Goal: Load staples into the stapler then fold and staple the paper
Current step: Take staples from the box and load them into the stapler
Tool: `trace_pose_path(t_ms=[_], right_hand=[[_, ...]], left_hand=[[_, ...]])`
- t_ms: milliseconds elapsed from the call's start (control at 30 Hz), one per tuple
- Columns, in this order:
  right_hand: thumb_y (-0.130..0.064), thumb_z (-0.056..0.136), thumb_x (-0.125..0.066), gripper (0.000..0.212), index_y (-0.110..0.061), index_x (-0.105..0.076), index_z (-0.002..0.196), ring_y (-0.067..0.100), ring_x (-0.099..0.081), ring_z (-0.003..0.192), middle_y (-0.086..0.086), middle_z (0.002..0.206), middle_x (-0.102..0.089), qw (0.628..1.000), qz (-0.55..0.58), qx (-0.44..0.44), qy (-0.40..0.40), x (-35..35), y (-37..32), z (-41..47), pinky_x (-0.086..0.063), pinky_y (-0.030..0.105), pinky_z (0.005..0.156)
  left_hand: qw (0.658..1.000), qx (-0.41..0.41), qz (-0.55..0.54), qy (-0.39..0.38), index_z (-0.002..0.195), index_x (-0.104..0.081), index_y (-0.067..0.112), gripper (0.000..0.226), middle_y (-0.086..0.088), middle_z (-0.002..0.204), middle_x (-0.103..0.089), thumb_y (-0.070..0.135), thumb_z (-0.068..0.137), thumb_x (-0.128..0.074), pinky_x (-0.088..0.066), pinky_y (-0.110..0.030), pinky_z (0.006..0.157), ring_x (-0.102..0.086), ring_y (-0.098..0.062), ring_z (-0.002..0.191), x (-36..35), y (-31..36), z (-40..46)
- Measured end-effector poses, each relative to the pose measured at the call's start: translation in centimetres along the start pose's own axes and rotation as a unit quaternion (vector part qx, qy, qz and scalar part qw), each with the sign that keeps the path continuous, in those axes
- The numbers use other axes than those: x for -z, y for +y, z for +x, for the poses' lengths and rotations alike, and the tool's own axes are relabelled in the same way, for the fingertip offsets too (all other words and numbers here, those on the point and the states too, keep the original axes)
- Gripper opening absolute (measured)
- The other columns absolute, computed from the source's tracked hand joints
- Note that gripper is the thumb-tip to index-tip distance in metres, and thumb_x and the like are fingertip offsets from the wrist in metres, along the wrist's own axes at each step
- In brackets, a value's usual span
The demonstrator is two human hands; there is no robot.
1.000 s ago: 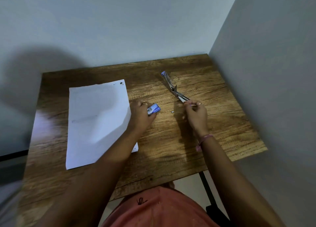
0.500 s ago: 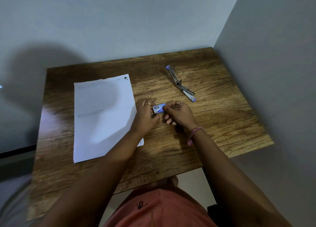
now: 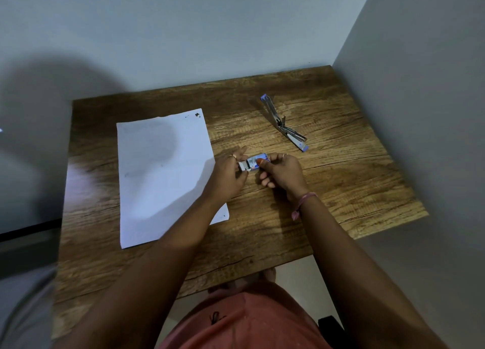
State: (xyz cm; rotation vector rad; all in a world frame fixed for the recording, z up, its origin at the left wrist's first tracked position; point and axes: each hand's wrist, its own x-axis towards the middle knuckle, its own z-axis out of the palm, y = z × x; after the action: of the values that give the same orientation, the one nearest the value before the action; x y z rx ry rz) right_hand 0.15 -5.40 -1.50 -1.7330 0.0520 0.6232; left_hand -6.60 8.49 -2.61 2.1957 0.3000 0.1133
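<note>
1. My left hand point(image 3: 227, 174) and right hand point(image 3: 282, 171) both pinch the small blue cardboard staple box point(image 3: 253, 162), sliding it open.
2. The opened metal stapler point(image 3: 284, 124) lies at two o'clock; the white paper sheet point(image 3: 162, 175) at nine.
3. Pulling hard could scatter staples.

Both forearms are seen bare, with no sleeves reaching into view. A ring is worn on a finger of the left hand point(image 3: 225, 175), and another ring is worn on a finger of the right hand point(image 3: 284, 174). A pink thread bracelet point(image 3: 301, 204) is tied round the right wrist, its loose end hanging toward 7 o'clock. A reddish-orange garment point(image 3: 244, 322) with a small dark mark is worn at 6 o'clock.
</note>
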Motion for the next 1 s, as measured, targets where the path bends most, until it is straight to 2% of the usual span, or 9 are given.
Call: trace_pose_path(t_ms=[67, 167, 300, 467, 600, 700, 833, 1000], right_hand=[[-0.016, 0.088, -0.067, 0.016, -0.009, -0.058, 0.077, 0.01, -0.057, 0.036, 0.004, 0.048, -0.064, 1.0, 0.013, 0.002, 0.01, 0.0, 0.1, -0.1, -0.041, 0.016, 0.034], [-0.017, 0.087, -0.068, 0.016, -0.009, -0.059, 0.076, 0.01, -0.059, 0.038, 0.006, 0.05, -0.066, 1.0, 0.016, -0.002, 0.007, 0.2, 0.1, -0.1, -0.044, 0.017, 0.035], [-0.019, 0.086, -0.069, 0.015, -0.007, -0.06, 0.086, 0.012, -0.06, 0.039, 0.006, 0.053, -0.068, 1.0, -0.006, 0.005, 0.014, 0.2, 0.1, -0.2, -0.045, 0.018, 0.036], [-0.02, 0.087, -0.068, 0.018, -0.019, -0.052, 0.095, 0.015, -0.06, 0.037, 0.003, 0.053, -0.067, 0.987, -0.109, 0.102, 0.06, 0.1, 0.1, -0.4, -0.041, 0.019, 0.033], [-0.027, 0.089, -0.063, 0.012, -0.024, -0.051, 0.09, 0.008, -0.058, 0.035, 0.001, 0.051, -0.065, 0.941, -0.263, 0.197, 0.081, 0.4, -0.6, -0.3, -0.041, 0.016, 0.037], [-0.028, 0.091, -0.059, 0.003, -0.025, -0.058, 0.091, 0.005, -0.057, 0.036, -0.002, 0.06, -0.068, 0.914, -0.336, 0.226, 0.007, 0.8, -1.3, -0.2, -0.039, 0.012, 0.041], [-0.033, 0.091, -0.059, 0.014, -0.028, -0.068, 0.1, 0.004, -0.059, 0.053, -0.002, 0.079, -0.072, 0.864, -0.433, 0.25, -0.056, 0.8, -2.1, -0.1, -0.051, 0.026, 0.057], [-0.039, 0.092, -0.055, 0.028, -0.021, -0.069, 0.108, 0.025, -0.066, 0.08, 0.007, 0.09, -0.072, 0.773, -0.554, 0.298, -0.078, -0.3, -3.5, 0.5, -0.053, 0.038, 0.069]], left_hand=[[1.0, 0.008, 0.001, 0.007, 0.14, -0.041, 0.01, 0.06, -0.006, 0.126, -0.061, 0.003, 0.084, -0.063, -0.045, -0.03, 0.1, -0.055, -0.019, 0.117, 0.1, -0.1, -0.1], [1.0, 0.012, 0.008, -0.002, 0.142, -0.038, 0.011, 0.063, -0.006, 0.127, -0.059, 0.003, 0.084, -0.062, -0.045, -0.036, 0.102, -0.053, -0.022, 0.119, 0.3, -0.2, -0.3], [1.0, 0.021, 0.02, -0.006, 0.143, -0.037, 0.013, 0.065, -0.006, 0.13, -0.057, 0.004, 0.084, -0.062, -0.045, -0.034, 0.102, -0.051, -0.021, 0.121, 0.5, -0.4, -0.3], [1.0, 0.025, -0.005, 0.001, 0.143, -0.036, 0.011, 0.064, -0.007, 0.13, -0.057, -0.002, 0.085, -0.059, -0.044, -0.036, 0.103, -0.051, -0.022, 0.123, 0.5, -0.3, -0.5], [0.998, 0.035, -0.044, 0.022, 0.142, -0.037, 0.012, 0.064, -0.005, 0.129, -0.059, -0.004, 0.084, -0.06, -0.043, -0.029, 0.101, -0.051, -0.022, 0.124, 0.2, -0.2, -0.9], [0.996, 0.053, -0.069, 0.034, 0.141, -0.039, 0.014, 0.064, -0.004, 0.13, -0.059, -0.005, 0.084, -0.061, -0.04, -0.019, 0.094, -0.053, -0.019, 0.122, 0.0, -0.1, -1.0], [0.993, 0.063, -0.092, 0.032, 0.141, -0.038, 0.013, 0.064, -0.004, 0.132, -0.058, -0.006, 0.084, -0.061, -0.038, -0.018, 0.096, -0.052, -0.019, 0.124, 0.0, 0.0, -1.1], [0.993, 0.073, -0.091, 0.015, 0.142, -0.037, 0.009, 0.065, -0.008, 0.136, -0.055, -0.009, 0.084, -0.059, -0.038, -0.014, 0.092, -0.052, -0.02, 0.124, 0.3, 0.2, -0.9]])
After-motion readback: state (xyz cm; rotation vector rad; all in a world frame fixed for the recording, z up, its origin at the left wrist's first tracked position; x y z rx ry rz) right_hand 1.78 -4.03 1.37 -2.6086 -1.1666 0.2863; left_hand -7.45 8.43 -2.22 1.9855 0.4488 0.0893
